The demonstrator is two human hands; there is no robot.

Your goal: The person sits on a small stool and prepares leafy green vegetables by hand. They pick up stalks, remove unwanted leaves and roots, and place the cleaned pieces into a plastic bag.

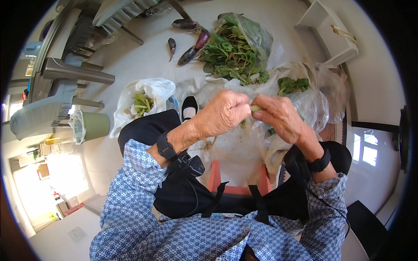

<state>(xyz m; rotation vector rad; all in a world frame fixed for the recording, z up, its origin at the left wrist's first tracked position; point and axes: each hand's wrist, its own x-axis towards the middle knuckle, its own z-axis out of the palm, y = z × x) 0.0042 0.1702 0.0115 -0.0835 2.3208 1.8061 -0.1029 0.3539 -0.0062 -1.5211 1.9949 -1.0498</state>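
My left hand (228, 109) and my right hand (281, 114) meet in front of me, both closed on a short pale green stem (256, 108) that shows between them. Thin roots with soil (206, 145) hang below my left hand. Beyond the hands, a heap of leafy greens (232, 52) spills from a clear plastic bag (258, 36). A smaller bunch of green leaves (293, 85) lies on the pale cloth sheet to the right. At the left, a white plastic bag (160, 86) lines a container with stems and leaves (142, 104) inside.
Several eggplants (201, 39) lie on the floor beside the greens. A green bin (94, 127) stands at the left near chairs and a table leg (78, 71). A white open box (343, 42) is at the upper right. My shoe (190, 106) rests by the white bag.
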